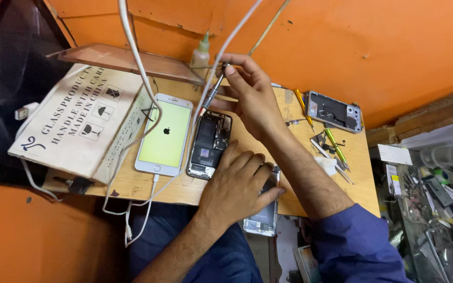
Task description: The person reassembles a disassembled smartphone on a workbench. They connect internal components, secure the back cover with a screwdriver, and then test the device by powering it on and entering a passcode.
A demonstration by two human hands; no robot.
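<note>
Head view, wooden bench [310, 183], orange walls [373, 42], right hand [250, 91] gripping screwdriver [213, 90]

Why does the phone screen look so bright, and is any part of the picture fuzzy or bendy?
In the head view the white phone glows pale green because its screen is lit, brighter than the wooden table around it. The opened phone and the right hand with the screwdriver look sharp. The edges bend and stretch from the wide lens, and the glass shelf at the right looks smeared.
</note>
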